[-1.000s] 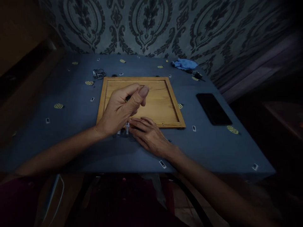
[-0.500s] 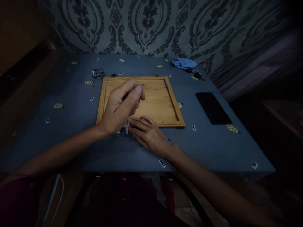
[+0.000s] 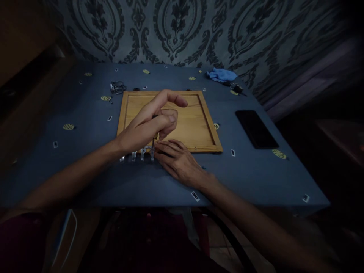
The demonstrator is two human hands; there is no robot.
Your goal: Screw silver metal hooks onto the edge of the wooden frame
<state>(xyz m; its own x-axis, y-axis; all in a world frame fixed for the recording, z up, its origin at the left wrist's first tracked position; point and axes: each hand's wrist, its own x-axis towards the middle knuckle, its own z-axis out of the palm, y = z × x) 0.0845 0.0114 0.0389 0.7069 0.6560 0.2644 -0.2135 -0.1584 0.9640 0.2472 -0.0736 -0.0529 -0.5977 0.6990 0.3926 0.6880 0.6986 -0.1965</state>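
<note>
A shallow wooden framed board [image 3: 189,119] lies on the table. Along its near edge sits a metal hook rack [image 3: 143,152], its hooks pointing toward me. My left hand [image 3: 153,123] is above the rack, thumb and curled fingers around what looks like a screwdriver [image 3: 155,136], its index finger stretched out. Most of the handle is hidden by the hand; a yellowish part and a thin shaft show below, reaching down to the rack's right end. My right hand [image 3: 178,161] lies flat with fingers extended, fingertips at the rack's right end and the board's near edge.
A black phone [image 3: 256,129] lies to the right. At the back right are a blue cloth [image 3: 222,75] and a small dark object [image 3: 237,89]. Some metal pieces [image 3: 117,87] lie behind the board's left corner. A patterned cloth [image 3: 179,30] hangs behind the table [image 3: 85,167].
My left hand has turned and its index finger has straightened out from the fist. More of the rack's hooks and the screwdriver's lower part now show. My right hand has stayed in place.
</note>
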